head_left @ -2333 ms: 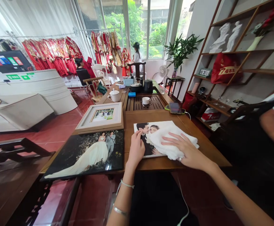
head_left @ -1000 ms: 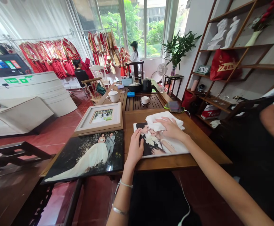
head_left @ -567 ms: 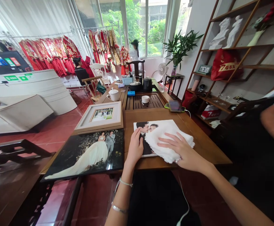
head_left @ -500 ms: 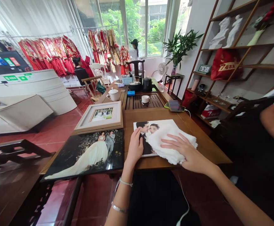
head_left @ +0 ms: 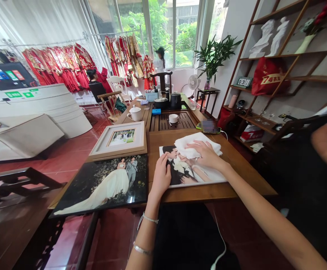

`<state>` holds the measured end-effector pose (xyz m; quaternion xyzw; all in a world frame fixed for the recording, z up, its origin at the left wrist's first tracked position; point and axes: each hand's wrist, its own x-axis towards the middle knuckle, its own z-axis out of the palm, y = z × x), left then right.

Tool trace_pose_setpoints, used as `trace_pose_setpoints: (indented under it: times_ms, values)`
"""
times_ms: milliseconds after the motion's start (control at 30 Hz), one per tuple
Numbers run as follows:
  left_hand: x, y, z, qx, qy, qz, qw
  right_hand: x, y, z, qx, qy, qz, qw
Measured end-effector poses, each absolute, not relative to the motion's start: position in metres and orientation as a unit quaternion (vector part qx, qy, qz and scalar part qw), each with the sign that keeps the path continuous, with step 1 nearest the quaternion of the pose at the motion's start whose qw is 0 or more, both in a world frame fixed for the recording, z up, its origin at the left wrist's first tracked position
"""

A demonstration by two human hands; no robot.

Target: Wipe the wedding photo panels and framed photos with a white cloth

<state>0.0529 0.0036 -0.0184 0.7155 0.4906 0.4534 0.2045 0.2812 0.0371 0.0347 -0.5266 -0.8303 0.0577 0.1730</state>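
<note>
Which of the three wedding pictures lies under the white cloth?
The light close-up print on the right: left hand rests on its edge, right hand presses the white cloth on it. The dark print and framed picture lie bare.

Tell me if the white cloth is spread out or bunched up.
Bunched up: the cloth lies crumpled under the right hand on the photo.

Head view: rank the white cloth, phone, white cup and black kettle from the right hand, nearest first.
1. White cloth, under the right hand.
2. Phone, just beyond, right edge.
3. White cup, on the tea tray.
4. Black kettle, far end.
</note>
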Motion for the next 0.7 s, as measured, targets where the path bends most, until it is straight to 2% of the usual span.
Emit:
trace_pose_setpoints:
  times_ms: [400,533,700]
  values:
    - [0.057,0.003,-0.019,0.707,0.497,0.455,0.215,0.278,-0.082,0.044,-0.408,-0.899,0.091,0.132]
    - [0.057,0.003,-0.018,0.712,0.494,0.455,0.207,0.286,-0.079,0.045,-0.408,-0.896,0.116,0.128]
    - [0.057,0.002,-0.016,0.718,0.501,0.439,0.204,0.289,-0.042,0.039,-0.449,-0.876,0.088,0.154]
